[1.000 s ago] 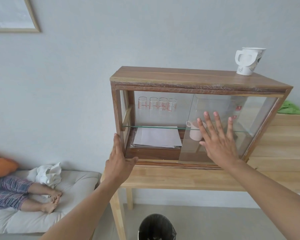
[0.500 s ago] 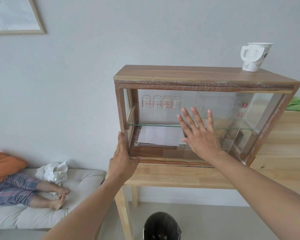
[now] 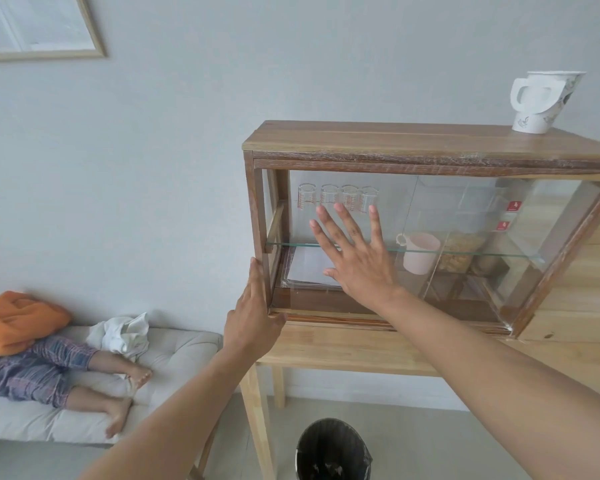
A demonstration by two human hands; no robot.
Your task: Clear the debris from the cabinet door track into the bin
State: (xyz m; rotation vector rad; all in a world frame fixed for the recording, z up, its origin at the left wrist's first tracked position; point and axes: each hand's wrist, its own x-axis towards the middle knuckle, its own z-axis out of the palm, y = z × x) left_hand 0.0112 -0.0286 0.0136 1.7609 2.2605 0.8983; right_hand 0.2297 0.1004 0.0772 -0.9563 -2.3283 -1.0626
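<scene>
The wooden cabinet (image 3: 413,140) stands on a pale wooden table (image 3: 343,348) in the right half of the frame. The right hand (image 3: 357,258) lies flat against the glass door (image 3: 326,237) at the cabinet's left part, fingers spread, pinching nothing. The left hand (image 3: 253,323) braces the cabinet's lower left corner, thumb on the front edge, fingers straight along the side. The door track (image 3: 343,315) runs along the cabinet's bottom front; debris in it cannot be made out. The black bin (image 3: 333,452) sits on the floor at the bottom centre. A white cup (image 3: 541,98) stands on the cabinet top, upper right.
</scene>
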